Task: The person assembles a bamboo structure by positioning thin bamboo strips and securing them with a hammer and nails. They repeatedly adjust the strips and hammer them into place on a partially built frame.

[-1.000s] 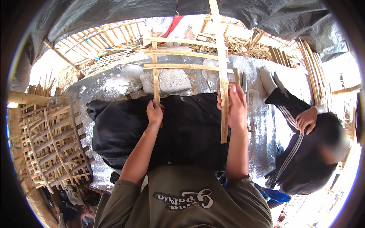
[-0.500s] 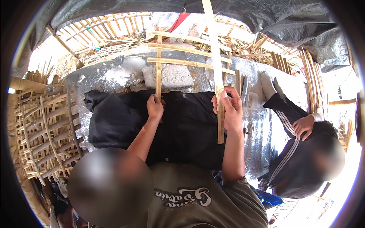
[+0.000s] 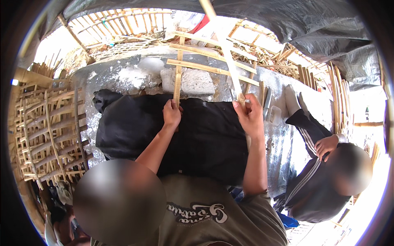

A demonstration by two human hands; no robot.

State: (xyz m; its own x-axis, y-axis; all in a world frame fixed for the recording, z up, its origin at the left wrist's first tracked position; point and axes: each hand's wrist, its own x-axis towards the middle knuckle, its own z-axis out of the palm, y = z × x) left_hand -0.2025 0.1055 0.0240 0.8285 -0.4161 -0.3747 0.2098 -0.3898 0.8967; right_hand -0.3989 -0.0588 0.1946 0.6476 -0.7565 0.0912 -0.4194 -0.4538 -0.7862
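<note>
My left hand [image 3: 172,114] is closed around the lower end of an upright of a small bamboo lattice [image 3: 177,80]. Several crosspieces run from that upright to a second one on the right. In my right hand [image 3: 250,117] is a long flat bamboo strip [image 3: 230,61], pinched near its lower part. It slants up and to the left, passing in front of the crosspieces. Whether the strip touches them I cannot tell. Black cloth [image 3: 201,127] lies beneath both hands. My right hand and forearm mostly hide the strip's lower end.
A pale rough block [image 3: 188,83] sits beyond the cloth on a grey sheet. A knife [image 3: 268,101] and a clear plastic container [image 3: 273,115] lie right of my right hand. Woven bamboo panels [image 3: 49,131] stand at left. A person [image 3: 318,176] sits at right.
The strip has tilted further, its top leaning more to the left. My right hand has turned, and the strip's lower end, seen before below it, is now mostly hidden. My left hand keeps its hold.
</note>
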